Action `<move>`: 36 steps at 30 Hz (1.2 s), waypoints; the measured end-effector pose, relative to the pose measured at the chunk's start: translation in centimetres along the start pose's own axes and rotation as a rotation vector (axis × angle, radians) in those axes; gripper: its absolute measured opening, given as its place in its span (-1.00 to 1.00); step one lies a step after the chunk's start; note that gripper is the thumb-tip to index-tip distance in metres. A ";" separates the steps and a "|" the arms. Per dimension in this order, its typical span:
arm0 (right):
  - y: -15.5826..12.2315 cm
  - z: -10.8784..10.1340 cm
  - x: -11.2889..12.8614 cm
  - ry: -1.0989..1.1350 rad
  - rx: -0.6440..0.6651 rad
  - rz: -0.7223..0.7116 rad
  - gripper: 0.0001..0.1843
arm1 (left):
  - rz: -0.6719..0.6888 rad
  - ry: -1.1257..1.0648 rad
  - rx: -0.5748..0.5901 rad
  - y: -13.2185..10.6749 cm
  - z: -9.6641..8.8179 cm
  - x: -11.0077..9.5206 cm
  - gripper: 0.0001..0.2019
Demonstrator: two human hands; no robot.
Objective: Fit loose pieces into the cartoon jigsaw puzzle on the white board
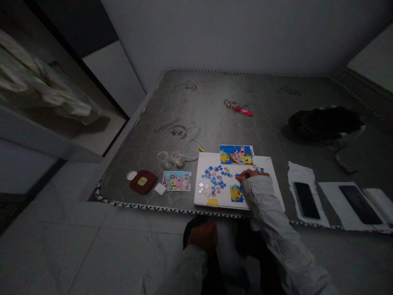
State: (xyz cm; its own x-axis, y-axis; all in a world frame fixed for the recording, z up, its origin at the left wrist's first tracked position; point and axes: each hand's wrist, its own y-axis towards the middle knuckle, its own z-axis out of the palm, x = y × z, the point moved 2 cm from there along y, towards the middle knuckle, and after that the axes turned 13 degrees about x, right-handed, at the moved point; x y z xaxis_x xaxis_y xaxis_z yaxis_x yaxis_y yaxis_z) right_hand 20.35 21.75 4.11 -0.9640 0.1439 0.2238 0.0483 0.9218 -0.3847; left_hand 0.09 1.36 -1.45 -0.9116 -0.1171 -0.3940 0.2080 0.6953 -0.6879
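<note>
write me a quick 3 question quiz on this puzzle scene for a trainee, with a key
1. Multiple choice: where is the right hand?
a) at the clear cups
b) over the white board
c) beside the dark phones

2. True or false: the left hand is off the white board.

3. Short answer: which lies farther from the person, the loose puzzle pieces or the red item?

Key:
1. b
2. True
3. The red item
</note>
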 end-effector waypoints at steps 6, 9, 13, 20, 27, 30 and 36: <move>0.3 0.0 -0.3 0.071 0.041 0.022 -0.80 | 0.006 0.005 -0.009 0.0 0.0 -0.1 -0.72; 0.6 0.3 -0.5 0.101 0.063 0.041 -0.80 | 0.009 0.006 -0.009 0.1 0.1 -0.1 -0.73; 0.9 0.7 -0.8 0.126 0.069 0.040 -0.78 | 0.010 0.005 -0.016 0.1 0.1 -0.1 -0.75; 0.8 0.4 -0.6 0.180 0.061 0.043 -0.75 | 0.016 0.011 -0.022 0.2 0.3 0.1 -0.75; 0.7 0.7 -0.9 0.265 0.006 0.019 -0.71 | 0.008 0.009 -0.043 0.3 0.6 0.3 -0.74; 0.9 1.0 -1.2 0.288 -0.021 0.004 -0.71 | 0.021 0.006 -0.048 0.3 0.6 0.3 -0.75; 1.8 1.7 -1.8 0.281 -0.044 -0.020 -0.67 | 0.022 0.006 -0.052 0.2 0.5 0.2 -0.76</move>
State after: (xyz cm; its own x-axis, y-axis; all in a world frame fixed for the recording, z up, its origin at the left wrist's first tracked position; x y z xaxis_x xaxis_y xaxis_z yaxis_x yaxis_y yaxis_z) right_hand 21.69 22.50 1.47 -0.8549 0.2143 0.4724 0.0476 0.9392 -0.3399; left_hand 0.14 1.17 -1.98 -0.9091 -0.0969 -0.4051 0.2098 0.7336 -0.6463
